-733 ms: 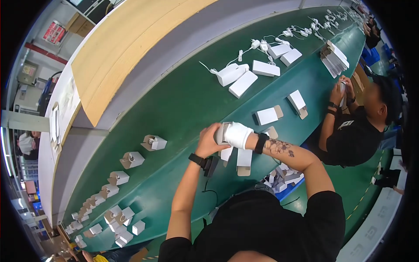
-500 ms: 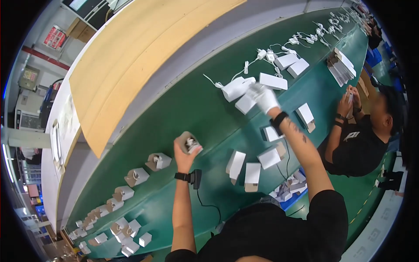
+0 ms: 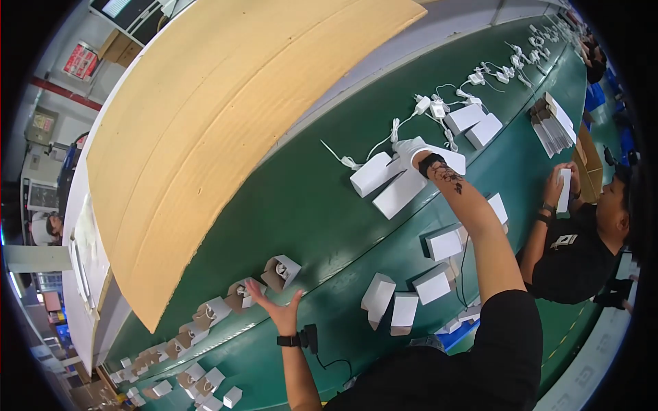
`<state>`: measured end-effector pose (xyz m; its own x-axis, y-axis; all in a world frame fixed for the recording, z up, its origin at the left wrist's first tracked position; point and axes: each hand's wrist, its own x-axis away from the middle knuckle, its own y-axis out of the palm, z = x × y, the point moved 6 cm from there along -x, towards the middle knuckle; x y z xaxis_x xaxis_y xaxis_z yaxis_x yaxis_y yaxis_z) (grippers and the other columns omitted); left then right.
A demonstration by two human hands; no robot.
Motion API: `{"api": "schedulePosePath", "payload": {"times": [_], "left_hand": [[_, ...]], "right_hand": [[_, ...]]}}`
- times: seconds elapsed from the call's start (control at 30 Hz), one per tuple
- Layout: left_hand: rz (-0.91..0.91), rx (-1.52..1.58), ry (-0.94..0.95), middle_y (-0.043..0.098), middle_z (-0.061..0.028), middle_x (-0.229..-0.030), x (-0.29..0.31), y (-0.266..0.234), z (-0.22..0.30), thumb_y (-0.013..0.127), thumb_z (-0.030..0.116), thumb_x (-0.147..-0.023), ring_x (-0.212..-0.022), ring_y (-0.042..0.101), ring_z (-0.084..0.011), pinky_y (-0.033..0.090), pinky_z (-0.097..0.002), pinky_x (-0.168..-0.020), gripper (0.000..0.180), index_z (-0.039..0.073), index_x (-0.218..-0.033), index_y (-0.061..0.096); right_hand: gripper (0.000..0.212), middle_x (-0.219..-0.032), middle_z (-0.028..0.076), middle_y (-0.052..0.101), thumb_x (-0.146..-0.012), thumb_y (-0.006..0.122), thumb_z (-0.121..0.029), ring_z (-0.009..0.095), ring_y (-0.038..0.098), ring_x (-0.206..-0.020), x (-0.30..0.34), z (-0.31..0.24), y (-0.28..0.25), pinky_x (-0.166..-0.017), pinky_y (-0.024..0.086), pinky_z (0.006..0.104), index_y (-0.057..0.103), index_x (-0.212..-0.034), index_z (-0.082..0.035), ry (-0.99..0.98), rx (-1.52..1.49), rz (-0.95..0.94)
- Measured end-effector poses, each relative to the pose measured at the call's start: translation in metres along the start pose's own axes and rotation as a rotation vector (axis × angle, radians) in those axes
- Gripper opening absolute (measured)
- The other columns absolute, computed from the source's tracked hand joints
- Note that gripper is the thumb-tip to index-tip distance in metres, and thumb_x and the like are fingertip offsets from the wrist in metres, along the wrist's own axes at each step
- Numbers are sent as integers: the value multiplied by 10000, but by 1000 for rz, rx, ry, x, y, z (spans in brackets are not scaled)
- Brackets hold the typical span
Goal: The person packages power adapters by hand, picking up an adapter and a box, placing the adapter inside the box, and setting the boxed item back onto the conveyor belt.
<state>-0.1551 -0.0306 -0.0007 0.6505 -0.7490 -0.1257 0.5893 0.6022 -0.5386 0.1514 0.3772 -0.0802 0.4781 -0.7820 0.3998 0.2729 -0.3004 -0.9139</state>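
My left hand (image 3: 277, 308) is empty, thumb and fingers spread, just beside open white boxes with brown insides. The nearest open box (image 3: 281, 272) lies on the green table (image 3: 329, 240) and has something white inside. My right hand (image 3: 411, 152), in a white glove, is closed at the far end of a white box (image 3: 400, 194); its fingertips are partly hidden. A second white box (image 3: 372, 175) lies at its left with a white cable beside it, and a third white box (image 3: 449, 159) is partly behind my wrist.
White chargers with cables (image 3: 439, 109) trail toward the far right. Several white boxes (image 3: 404, 309) lie close to me. Flattened cartons (image 3: 550, 127) are stacked at right, near a co-worker (image 3: 576, 246) holding a white box. A tan board (image 3: 226, 123) edges the far side.
My left hand has let go of the open box, which now stands in the row, and its fingers have spread. My gloved right hand has settled on a white box. The view has shifted slightly.
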Motion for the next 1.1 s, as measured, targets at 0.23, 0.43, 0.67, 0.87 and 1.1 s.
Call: {"api": "schedulePosePath", "payload": {"times": [0.23, 0.43, 0.67, 0.87, 1.1], "left_hand": [[144, 60, -33, 236, -130, -1463, 25, -52, 29, 693, 225, -758, -1331, 264, -296, 220, -495, -1047, 910, 111, -1449, 112], [121, 25, -76, 291, -129, -1432, 39, -57, 37, 592, 170, -832, -1302, 311, -277, 253, -471, -1031, 680, 83, -1410, 245], [118, 51, -103, 389, -122, -1360, 52, -56, 49, 571, 150, -851, -1255, 375, -251, 299, -428, -1008, 539, 58, -1338, 359], [-89, 243, -31, 514, -93, -1233, 52, -16, 111, 546, 115, -873, -1136, 496, -211, 376, -343, -953, 396, 39, -1247, 441], [-992, 1077, -528, 522, -166, -1228, 92, 121, 169, 433, 373, -944, -1128, 518, -231, 404, -346, -957, 482, 36, -1288, 429]], "right_hand": [[158, -864, 81, 642, -796, 582, -238, 268, 655, -753, 54, -31, -37, -620, 514, 434, 620, -891, -117, -323, 41, 274], [104, -768, 57, 601, -788, 556, -195, 241, 652, -678, 53, -45, -22, -536, 511, 403, 598, -862, -135, -677, 425, 265], [102, -798, 81, 603, -793, 556, -168, 241, 647, -787, 31, -44, -25, -622, 515, 383, 593, -857, -97, -495, 366, 235], [199, -987, 163, 624, -779, 608, -152, 276, 637, -879, 61, -9, -96, -797, 495, 394, 630, -965, -86, -103, -375, 740], [450, -1199, 149, 559, -733, 641, -28, 227, 583, -1045, 157, -4, -149, -857, 468, 308, 509, -1163, -17, -287, -1582, 342]]}}
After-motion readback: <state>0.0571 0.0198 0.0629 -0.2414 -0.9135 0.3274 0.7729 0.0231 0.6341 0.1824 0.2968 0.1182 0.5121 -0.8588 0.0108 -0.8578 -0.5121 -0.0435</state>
